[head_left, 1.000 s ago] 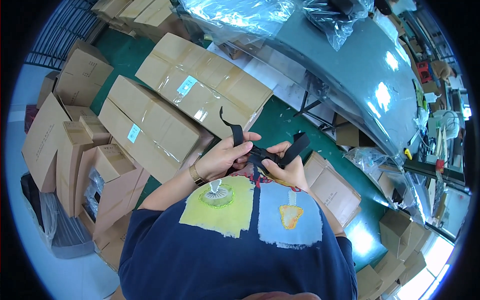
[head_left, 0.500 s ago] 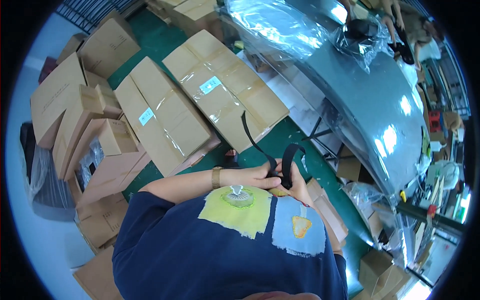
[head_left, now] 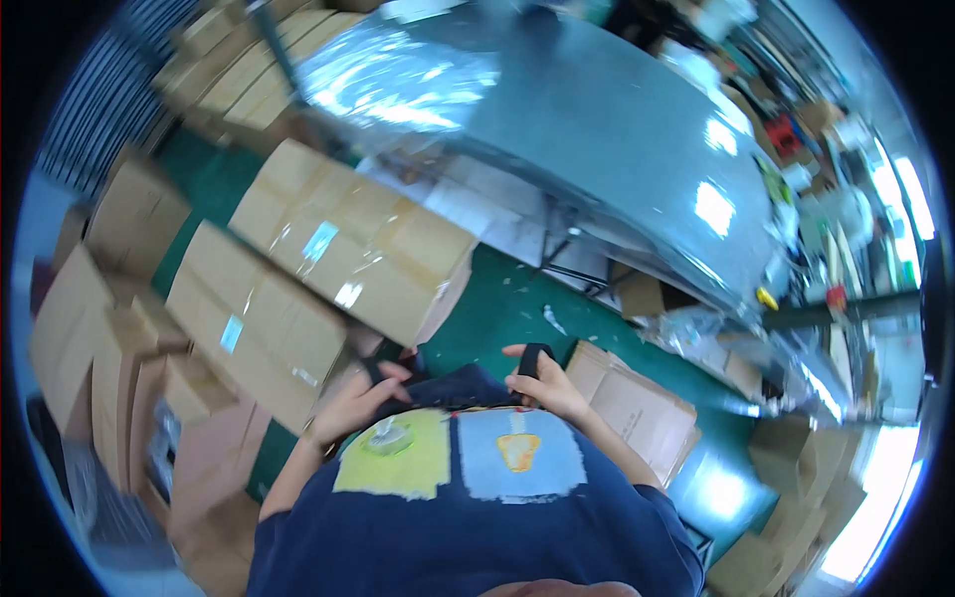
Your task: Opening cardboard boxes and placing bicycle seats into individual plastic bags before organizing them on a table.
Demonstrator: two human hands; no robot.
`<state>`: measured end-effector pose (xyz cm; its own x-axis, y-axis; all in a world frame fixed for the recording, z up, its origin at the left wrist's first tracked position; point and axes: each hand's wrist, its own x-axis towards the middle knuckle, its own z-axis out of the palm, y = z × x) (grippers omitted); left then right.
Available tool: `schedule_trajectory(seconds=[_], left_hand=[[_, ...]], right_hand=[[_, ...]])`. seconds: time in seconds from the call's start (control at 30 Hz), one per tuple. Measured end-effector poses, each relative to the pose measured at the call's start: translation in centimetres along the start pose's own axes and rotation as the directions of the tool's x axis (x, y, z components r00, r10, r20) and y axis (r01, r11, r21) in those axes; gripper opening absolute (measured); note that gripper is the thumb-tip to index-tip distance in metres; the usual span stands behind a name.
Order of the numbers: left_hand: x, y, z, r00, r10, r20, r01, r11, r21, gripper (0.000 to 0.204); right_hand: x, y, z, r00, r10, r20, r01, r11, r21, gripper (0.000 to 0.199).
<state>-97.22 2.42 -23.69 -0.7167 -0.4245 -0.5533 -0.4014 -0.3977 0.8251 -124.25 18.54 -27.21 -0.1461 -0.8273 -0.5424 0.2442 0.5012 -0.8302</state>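
My right hand (head_left: 553, 388) is closed on a folded black strap (head_left: 533, 358) in front of my waist. My left hand (head_left: 360, 398) is at the left side of my waist, smeared by motion. Its fingers curl around another dark piece of strap (head_left: 375, 370). The two hands are well apart, with the dark cloth of my clothes (head_left: 453, 386) between them. Whether both strap pieces join behind that cloth cannot be seen.
Two long taped cartons (head_left: 353, 244) lie ahead on the left, the nearer one (head_left: 254, 323) close to my left hand. A grey table (head_left: 597, 119) with plastic film stretches across the far side. Flattened cardboard (head_left: 637, 413) lies on the green floor at right.
My hands were together at the strap and have now moved apart, the left one leftward. The view has turned right, so cartons and table sit farther left.
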Motion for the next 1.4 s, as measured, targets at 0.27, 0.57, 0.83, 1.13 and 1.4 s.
schedule_trajectory(seconds=[0.27,0.57,0.83,1.13,1.4], left_hand=[[2.1,0.0,0.9,0.962,-0.075,-0.263,0.023,0.981,-0.195,0.037],[4.9,4.0,6.2,0.939,0.186,-0.289,-0.231,0.964,-0.129,0.042],[2.4,1.5,6.2,0.83,0.184,-0.526,-0.375,0.883,-0.283,0.041],[0.9,-1.3,1.6,0.787,0.042,-0.615,-0.384,0.814,-0.435,0.039],[-1.3,-2.4,-3.4,0.861,-0.044,-0.507,-0.261,0.817,-0.515,0.04]], right_hand=[[1.3,3.0,-6.0,0.794,-0.513,-0.327,0.315,0.807,-0.5,0.06],[0.4,-4.8,2.1,0.691,-0.598,0.405,0.684,0.36,-0.635,0.04],[0.9,-5.4,4.7,0.916,-0.1,0.389,0.3,0.814,-0.498,0.033],[3.5,-6.0,6.9,0.904,-0.035,0.425,0.283,0.796,-0.535,0.038],[7.8,-6.4,8.8,0.835,-0.084,0.545,0.445,0.686,-0.576,0.044]])
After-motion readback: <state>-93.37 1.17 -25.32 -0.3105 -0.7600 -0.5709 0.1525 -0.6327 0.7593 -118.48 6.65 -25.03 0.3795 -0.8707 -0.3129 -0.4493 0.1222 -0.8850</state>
